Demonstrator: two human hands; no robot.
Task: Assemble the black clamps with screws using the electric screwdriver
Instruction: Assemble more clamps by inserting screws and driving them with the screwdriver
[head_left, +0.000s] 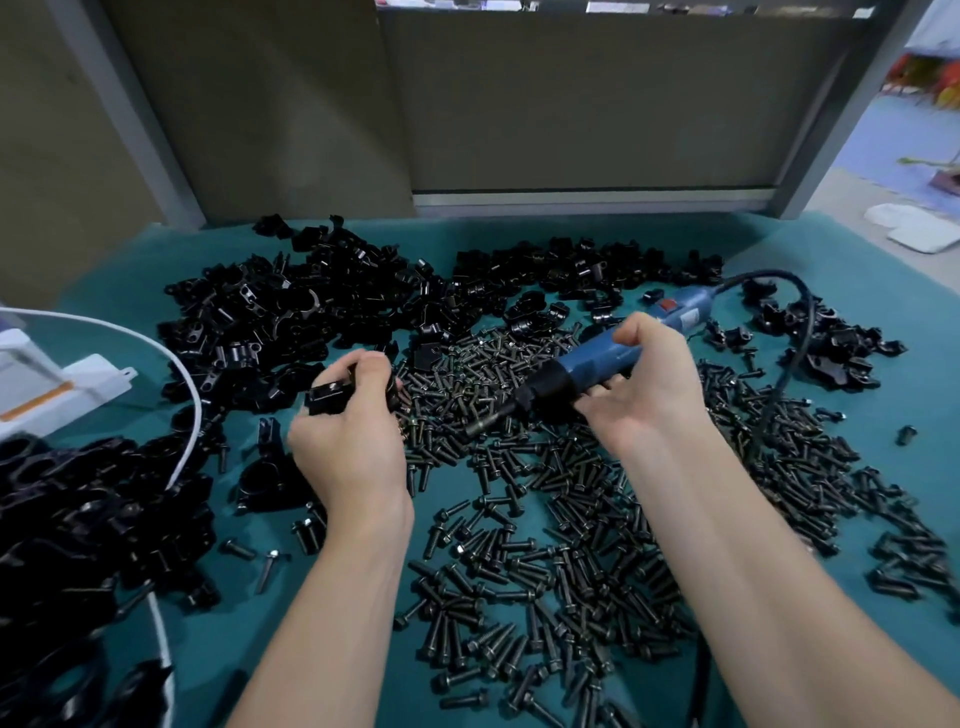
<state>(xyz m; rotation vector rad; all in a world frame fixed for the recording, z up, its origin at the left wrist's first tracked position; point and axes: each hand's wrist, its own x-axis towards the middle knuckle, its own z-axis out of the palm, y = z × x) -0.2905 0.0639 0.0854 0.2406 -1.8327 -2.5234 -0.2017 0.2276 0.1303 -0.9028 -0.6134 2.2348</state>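
The left hand (353, 436) curled its fingers round a small, blocky, glossy black clamp (330, 399) at the left rim of the spread of dark flanged metal screws (545, 519). The right hand (644, 379) gripped the blue-bodied electric screwdriver (597, 358), its metal bit slanting down-left toward the clamp but apart from it. Heaps of loose black clamp parts (311, 306) hemmed the far and left sides of the teal table cover (924, 395), bare mainly along its right edge.

Left hand (353, 439) curled in a grip, right hand (644, 382) gripping likewise
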